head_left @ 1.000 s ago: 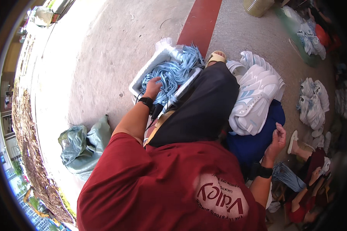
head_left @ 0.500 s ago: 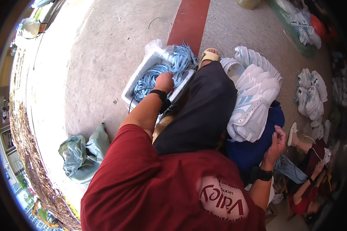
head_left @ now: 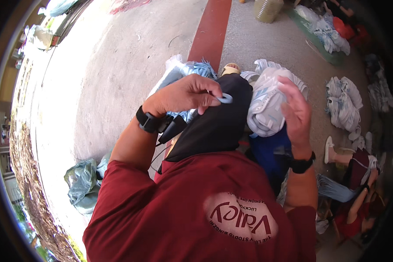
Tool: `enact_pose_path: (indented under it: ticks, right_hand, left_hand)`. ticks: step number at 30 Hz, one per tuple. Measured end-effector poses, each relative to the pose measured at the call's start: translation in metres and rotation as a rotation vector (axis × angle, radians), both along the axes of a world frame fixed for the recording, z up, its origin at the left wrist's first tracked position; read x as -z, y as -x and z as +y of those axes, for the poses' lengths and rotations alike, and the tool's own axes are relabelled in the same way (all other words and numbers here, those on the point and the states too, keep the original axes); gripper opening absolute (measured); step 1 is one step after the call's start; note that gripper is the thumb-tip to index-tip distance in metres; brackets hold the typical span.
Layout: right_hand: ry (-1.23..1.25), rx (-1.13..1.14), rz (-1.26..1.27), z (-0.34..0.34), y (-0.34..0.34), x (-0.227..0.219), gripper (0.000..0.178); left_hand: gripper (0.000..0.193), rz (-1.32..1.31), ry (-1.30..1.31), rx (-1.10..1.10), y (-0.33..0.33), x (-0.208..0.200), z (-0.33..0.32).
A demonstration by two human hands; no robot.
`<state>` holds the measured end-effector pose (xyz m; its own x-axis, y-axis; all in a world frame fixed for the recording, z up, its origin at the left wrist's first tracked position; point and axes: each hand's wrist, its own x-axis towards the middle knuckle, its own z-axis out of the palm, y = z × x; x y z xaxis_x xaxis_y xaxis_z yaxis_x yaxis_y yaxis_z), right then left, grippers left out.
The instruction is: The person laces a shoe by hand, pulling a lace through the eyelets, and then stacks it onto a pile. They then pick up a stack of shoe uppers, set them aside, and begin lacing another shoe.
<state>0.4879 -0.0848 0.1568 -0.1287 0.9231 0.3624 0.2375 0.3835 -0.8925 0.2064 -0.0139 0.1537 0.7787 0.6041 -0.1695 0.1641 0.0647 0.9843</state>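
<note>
Red cloth covered you, a soft shirt with a pale patch, and your black trousers reached out past it. Your left hand was up over your lap, thumb and fingers pinched on a blue lace, and a small loop of it stuck out above the dark leg. Just before, that hand was down in the white foam box, so now the lace was out and held up. Most of it was hidden by your hand, and I could not tell how long it was. A small black thing by that wrist was hard to make out. Your right hand had come up too, from beside the dark blue cloth; its fingers were loose and a bit blurry, with nothing seen in them. Your hands were well apart. The white shoes lay in a stack by your right hand, and it was partly in front of them, so I could not tell if it touched any. Your left arm hid much of the box, but blue laces showed at its far end. A pale sandal showed past your knee. Farther off, another person sat on the right, partly lost in the dark rim, near more shoes. A round tub was cut off at the top.
</note>
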Motion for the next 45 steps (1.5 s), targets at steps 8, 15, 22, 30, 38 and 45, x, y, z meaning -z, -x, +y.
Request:
enact_pose_path:
  ticks: [8,15,22,30,38,45]
  right_hand:
    - [0.591,-0.437,0.302,-0.034,0.012,-0.041,0.034]
    - [0.483,-0.127,0.021,-0.048,-0.056,-0.004,0.008]
    - [0.441,-0.053,0.033,-0.027,-0.056,0.025,0.008]
    - [0.293,-0.061,-0.111,-0.008,-0.027,0.042,0.015]
    - [0.452,0.063,0.019,-0.019,-0.068,0.035,0.017]
    - [0.507,0.372,0.474,0.013,-0.076,0.085,0.008]
  left_hand:
    - [0.008,-0.11,-0.247,0.003,-0.038,-0.048,-0.026]
    - [0.012,0.189,-0.197,-0.579,0.047,0.063,0.013]
    - [0.014,0.885,-0.601,-0.589,0.073,0.103,0.015]
    - [0.045,-0.093,-0.163,-0.014,-0.131,0.023,-0.007]
    - [0.028,0.047,-0.323,0.137,-0.169,0.02,-0.012]
    - [0.012,-0.048,-0.136,-0.167,-0.18,0.071,0.014]
